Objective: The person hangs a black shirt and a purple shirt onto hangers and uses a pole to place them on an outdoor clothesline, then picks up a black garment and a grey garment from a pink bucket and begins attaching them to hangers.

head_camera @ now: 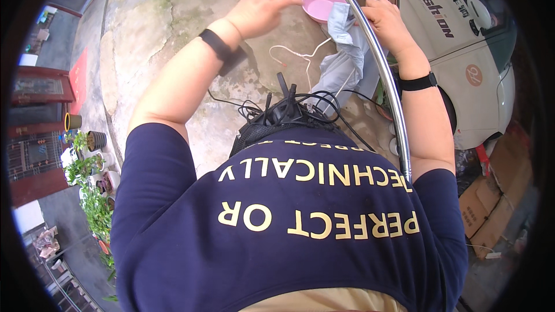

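Note:
My left hand [265, 11] is raised with nothing in it. Its index finger reaches out and, from this angle, ends beside the rim of a pink plastic basin [321, 5]. A light blue cloth garment [344, 56] hangs bunched in front of me. My right hand [383, 24] grips the garment near its upper edge, the fingertips partly hidden behind a shiny metal pole [381, 58]. A white wire hanger [308, 57] runs partly into the cloth, its hook pointing left and free of my left hand.
A white vehicle [459, 47] with printed writing stands on the right, flattened cardboard [488, 208] behind it. Potted plants [93, 169] line the left side. Black cables [299, 104] spill from a bag at my waist. Cracked concrete [143, 52] lies underfoot.

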The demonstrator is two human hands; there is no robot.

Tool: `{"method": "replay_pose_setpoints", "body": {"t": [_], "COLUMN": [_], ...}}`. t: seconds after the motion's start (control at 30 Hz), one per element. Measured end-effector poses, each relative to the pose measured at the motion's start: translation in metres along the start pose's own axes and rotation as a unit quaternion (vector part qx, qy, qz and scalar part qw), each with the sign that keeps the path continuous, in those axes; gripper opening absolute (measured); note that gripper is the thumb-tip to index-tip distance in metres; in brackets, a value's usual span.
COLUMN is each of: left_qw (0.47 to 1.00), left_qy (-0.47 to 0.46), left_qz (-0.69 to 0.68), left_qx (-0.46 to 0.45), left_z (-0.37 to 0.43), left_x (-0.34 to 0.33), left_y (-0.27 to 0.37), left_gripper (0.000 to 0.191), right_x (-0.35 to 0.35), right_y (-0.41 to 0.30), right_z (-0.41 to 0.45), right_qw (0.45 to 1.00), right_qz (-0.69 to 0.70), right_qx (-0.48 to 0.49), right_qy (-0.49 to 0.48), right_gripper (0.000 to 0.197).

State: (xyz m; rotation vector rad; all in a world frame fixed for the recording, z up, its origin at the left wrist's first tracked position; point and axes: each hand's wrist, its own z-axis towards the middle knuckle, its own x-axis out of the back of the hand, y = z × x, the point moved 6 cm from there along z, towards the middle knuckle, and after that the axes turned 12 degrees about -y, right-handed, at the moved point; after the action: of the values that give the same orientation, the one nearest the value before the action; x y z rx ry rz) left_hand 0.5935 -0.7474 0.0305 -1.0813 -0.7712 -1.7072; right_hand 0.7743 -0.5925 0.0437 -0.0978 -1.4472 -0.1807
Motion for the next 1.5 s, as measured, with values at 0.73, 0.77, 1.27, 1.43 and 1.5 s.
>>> {"method": "replay_pose_setpoints", "body": {"t": [0.73, 0.77, 1.27, 1.43, 1.5], "left_qw": [0.806, 0.807, 0.804, 0.858, 0.859], "left_qy": [-0.326, -0.325, -0.331, -0.288, -0.261], "left_qz": [-0.475, -0.475, -0.428, -0.416, -0.440], "left_qx": [0.136, 0.133, 0.247, 0.085, 0.026], "left_z": [-0.051, -0.054, -0.069, -0.031, -0.028], "left_x": [-0.131, -0.140, -0.137, -0.160, -0.169], "left_y": [0.036, 0.027, -0.019, 0.013, 0.024], "left_gripper": [0.045, 0.045, 0.049, 0.056, 0.055], "right_x": [0.024, 0.021, -0.003, -0.001, 0.008], "right_y": [0.081, 0.071, -0.054, -0.074, -0.078], "right_z": [-0.039, -0.038, -0.019, -0.005, -0.003], "right_qw": [0.955, 0.957, 0.961, 0.919, 0.919], "right_qz": [0.241, 0.232, 0.274, 0.394, 0.394], "right_qx": [-0.148, -0.147, 0.027, 0.022, 0.006], "right_qy": [0.090, 0.092, 0.012, 0.008, -0.003], "right_gripper": [0.021, 0.018, 0.012, 0.011, 0.012]}}
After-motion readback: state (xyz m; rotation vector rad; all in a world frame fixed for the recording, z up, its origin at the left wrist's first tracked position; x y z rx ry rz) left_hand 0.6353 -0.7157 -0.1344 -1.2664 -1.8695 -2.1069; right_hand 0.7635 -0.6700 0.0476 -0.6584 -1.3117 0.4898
